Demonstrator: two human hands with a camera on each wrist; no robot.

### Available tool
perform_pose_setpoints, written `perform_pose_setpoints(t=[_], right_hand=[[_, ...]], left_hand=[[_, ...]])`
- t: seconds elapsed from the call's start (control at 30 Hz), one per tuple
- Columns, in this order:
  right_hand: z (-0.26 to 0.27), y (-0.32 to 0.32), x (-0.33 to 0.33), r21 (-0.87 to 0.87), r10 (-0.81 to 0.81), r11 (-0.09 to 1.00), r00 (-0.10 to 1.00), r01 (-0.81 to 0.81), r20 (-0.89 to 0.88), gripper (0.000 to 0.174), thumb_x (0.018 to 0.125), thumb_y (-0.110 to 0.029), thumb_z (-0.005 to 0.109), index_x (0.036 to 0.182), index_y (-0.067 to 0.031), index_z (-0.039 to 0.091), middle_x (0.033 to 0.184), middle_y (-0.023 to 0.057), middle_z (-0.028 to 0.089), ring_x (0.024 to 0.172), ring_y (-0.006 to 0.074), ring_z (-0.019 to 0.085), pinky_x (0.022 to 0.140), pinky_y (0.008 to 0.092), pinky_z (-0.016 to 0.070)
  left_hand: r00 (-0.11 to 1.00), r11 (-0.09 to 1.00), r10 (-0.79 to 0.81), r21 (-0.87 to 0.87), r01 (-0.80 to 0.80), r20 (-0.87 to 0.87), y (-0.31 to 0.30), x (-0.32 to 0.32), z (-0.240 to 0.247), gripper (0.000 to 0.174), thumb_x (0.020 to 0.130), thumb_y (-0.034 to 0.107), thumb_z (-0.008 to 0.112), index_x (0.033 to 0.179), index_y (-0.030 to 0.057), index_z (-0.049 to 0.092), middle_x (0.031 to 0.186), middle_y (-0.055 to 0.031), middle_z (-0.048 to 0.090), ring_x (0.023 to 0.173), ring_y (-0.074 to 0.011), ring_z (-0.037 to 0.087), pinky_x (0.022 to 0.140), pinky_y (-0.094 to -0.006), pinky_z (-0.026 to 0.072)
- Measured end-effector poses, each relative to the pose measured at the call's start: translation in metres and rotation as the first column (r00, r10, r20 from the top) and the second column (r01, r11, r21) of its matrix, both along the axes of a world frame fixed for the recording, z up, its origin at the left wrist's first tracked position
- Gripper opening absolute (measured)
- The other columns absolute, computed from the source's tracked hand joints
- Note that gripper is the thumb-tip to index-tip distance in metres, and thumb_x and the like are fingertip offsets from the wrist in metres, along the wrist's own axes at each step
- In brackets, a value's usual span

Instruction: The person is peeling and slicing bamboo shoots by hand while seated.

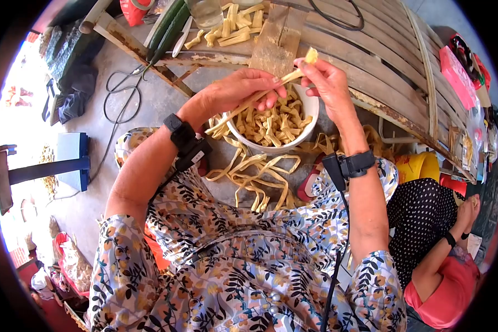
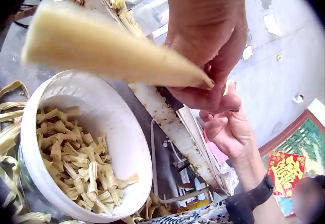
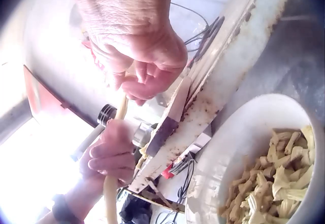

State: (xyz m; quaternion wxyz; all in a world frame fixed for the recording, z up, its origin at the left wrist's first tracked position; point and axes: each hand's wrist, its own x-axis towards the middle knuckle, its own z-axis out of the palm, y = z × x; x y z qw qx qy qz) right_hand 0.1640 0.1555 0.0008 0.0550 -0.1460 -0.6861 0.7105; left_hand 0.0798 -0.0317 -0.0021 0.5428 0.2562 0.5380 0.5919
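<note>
A long, pale-yellow flat strip (image 1: 243, 106) of what looks like vegetable runs slantwise between my hands, over a white bucket (image 1: 317, 108). My left hand (image 1: 252, 88) pinches it along its length; the lower part trails down-left and juts toward the camera in the left wrist view. My right hand (image 1: 327, 83) pinches the strip near its upper end, where a bunched tip pokes above the fingers. In the right wrist view, the strip (image 3: 110, 198) passes through the left hand (image 3: 111, 155) up to the right hand (image 3: 137, 56). Short knotted pieces (image 1: 271, 124) fill much of the bucket.
Loose strips (image 1: 254, 174) lie on the floor before the bucket. Behind stands a slatted bench (image 1: 382, 72) with a rusty edge, a wooden board (image 1: 276, 44), more knotted pieces (image 1: 238, 30), cucumbers (image 1: 166, 30) and a white-handled knife (image 1: 182, 37). Another person (image 1: 442, 276) sits at the right.
</note>
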Motion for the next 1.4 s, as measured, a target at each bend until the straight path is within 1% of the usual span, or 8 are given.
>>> perform_pose_setpoints(t=[0.23, 0.33, 0.5, 0.63, 0.87, 1.0, 1.17, 1.4], right_hand=[[-0.014, 0.005, -0.007, 0.36, 0.035, 0.933, 0.984, 0.031, -0.174, 0.017, 0.082, -0.021, 0.062, 0.09, -0.0065, 0.066, 0.072, -0.0041, 0.057, 0.065, 0.0028, 0.051, 0.054, 0.0164, 0.0398], [-0.001, -0.015, -0.005, 0.021, 0.061, 0.998, 0.993, -0.059, -0.103, 0.016, 0.082, -0.019, 0.061, 0.089, -0.0058, 0.066, 0.07, -0.0039, 0.056, 0.063, 0.0025, 0.051, 0.055, 0.0155, 0.0396], [0.008, -0.016, -0.005, -0.096, -0.015, 0.995, 0.982, -0.003, -0.187, 0.014, 0.079, -0.013, 0.063, 0.085, 0.0001, 0.064, 0.07, 0.0001, 0.058, 0.059, 0.0033, 0.046, 0.054, 0.0163, 0.0376], [0.013, -0.009, -0.007, -0.469, -0.022, 0.882, 0.993, -0.036, -0.117, 0.015, 0.079, -0.014, 0.064, 0.083, 0.0009, 0.064, 0.068, -0.0013, 0.055, 0.059, 0.0042, 0.042, 0.054, 0.0181, 0.0365], [0.005, -0.018, -0.01, -0.202, -0.056, 0.979, 0.982, 0.019, -0.18, 0.016, 0.079, -0.014, 0.062, 0.084, 0.0016, 0.065, 0.068, 0.001, 0.057, 0.061, 0.0067, 0.047, 0.056, 0.018, 0.0376], [0.005, -0.014, -0.012, -0.301, -0.066, 0.954, 0.983, 0.013, -0.168, 0.017, 0.079, -0.014, 0.063, 0.082, 0.0031, 0.064, 0.066, 0.0008, 0.056, 0.058, 0.0078, 0.045, 0.055, 0.0195, 0.0372], [0.005, -0.009, -0.015, -0.448, -0.087, 0.893, 0.991, 0.031, -0.105, 0.017, 0.078, -0.013, 0.063, 0.079, 0.0042, 0.064, 0.065, 0.0015, 0.055, 0.055, 0.0076, 0.043, 0.052, 0.0206, 0.0363], [0.007, -0.018, -0.018, -0.189, -0.029, 0.982, 0.981, -0.008, -0.191, 0.017, 0.078, -0.014, 0.063, 0.079, 0.0024, 0.064, 0.06, 0.0013, 0.053, 0.051, 0.0067, 0.043, 0.045, 0.02, 0.0339]], left_hand=[[0.957, 0.991, 0.13, 0.071, -0.115, -0.259, 0.013, 0.008, 0.005, 0.03, 0.088, 0.028, 0.05, 0.093, -0.0003, 0.059, 0.074, -0.003, 0.059, 0.061, -0.0072, 0.052, 0.056, -0.0186, 0.041], [0.945, 0.98, 0.195, 0.102, -0.173, -0.264, 0.021, 0.008, 0.006, 0.03, 0.086, 0.03, 0.054, 0.093, 0.001, 0.059, 0.077, -0.0023, 0.059, 0.061, -0.0065, 0.049, 0.056, -0.0189, 0.0398], [0.955, 0.977, 0.206, 0.101, -0.188, -0.215, 0.023, -0.001, -0.002, 0.022, 0.086, 0.026, 0.056, 0.092, 0.0052, 0.061, 0.078, 0.0012, 0.059, 0.06, -0.003, 0.044, 0.055, -0.0163, 0.0368], [0.976, 0.954, 0.214, 0.221, -0.204, -0.024, 0.027, 0.004, -0.003, 0.018, 0.087, 0.021, 0.054, 0.095, 0.0058, 0.061, 0.077, 0.0018, 0.058, 0.061, -0.0023, 0.047, 0.056, -0.0156, 0.0382], [0.968, 0.979, 0.182, 0.126, -0.162, -0.172, 0.025, -0.003, 0.004, 0.029, 0.087, 0.031, 0.052, 0.096, 0.0037, 0.059, 0.08, 0.0, 0.058, 0.064, -0.0037, 0.05, 0.057, -0.016, 0.0398], [0.972, 0.959, 0.231, 0.173, -0.223, -0.028, 0.03, 0.004, 0.0, 0.023, 0.087, 0.027, 0.052, 0.087, 0.005, 0.06, 0.071, 0.0008, 0.056, 0.059, -0.0043, 0.049, 0.054, -0.0169, 0.0394], [0.892, 0.953, 0.303, 0.136, -0.272, -0.335, 0.033, 0.02, 0.006, 0.026, 0.09, 0.029, 0.047, 0.088, 0.0054, 0.059, 0.072, -0.0002, 0.058, 0.063, -0.0057, 0.053, 0.058, -0.0184, 0.0418], [0.982, 0.97, 0.123, 0.193, -0.15, 0.144, 0.027, 0.002, 0.005, 0.032, 0.092, 0.031, 0.043, 0.092, 0.0018, 0.057, 0.078, -0.0025, 0.058, 0.066, -0.0071, 0.053, 0.062, -0.0193, 0.0428]])
